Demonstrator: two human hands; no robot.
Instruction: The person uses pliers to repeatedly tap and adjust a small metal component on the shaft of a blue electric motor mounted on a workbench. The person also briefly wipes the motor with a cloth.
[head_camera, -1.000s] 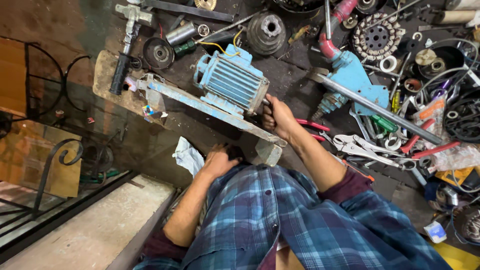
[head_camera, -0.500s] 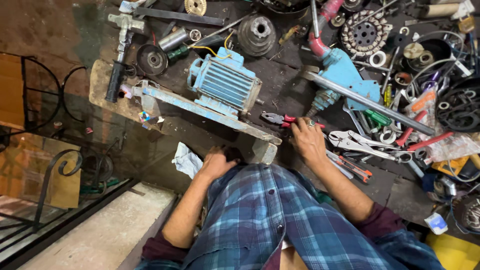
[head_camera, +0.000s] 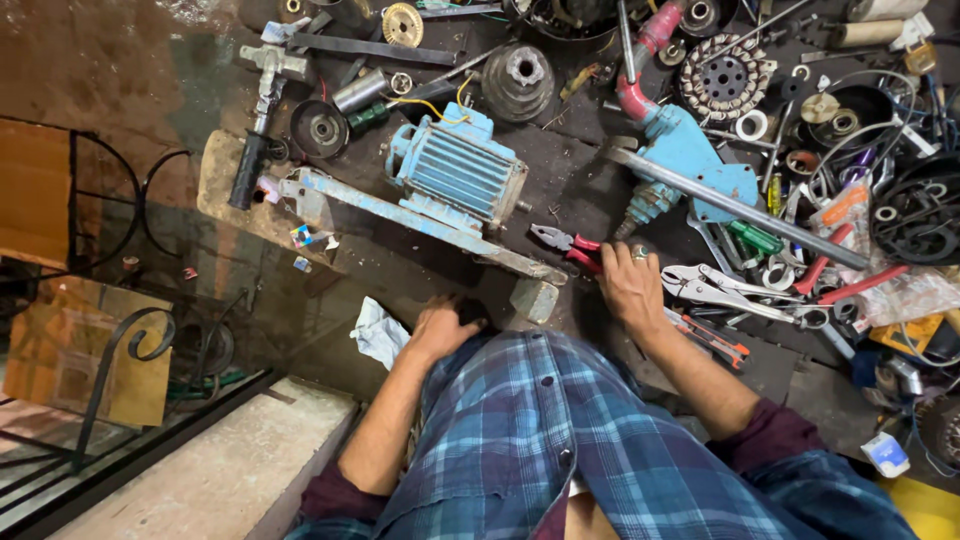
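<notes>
Head camera: right hand (head_camera: 630, 285), fingers spread, settles on red-handled pliers (head_camera: 568, 244) beside the blue electric motor (head_camera: 455, 170); left hand (head_camera: 440, 330) rests clenched. Gripping the pliers looks next.

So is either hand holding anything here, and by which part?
The right hand rests on the red handles of the pliers, without a clear grip. The left hand lies on the floor; whether it holds anything cannot be told.
</notes>
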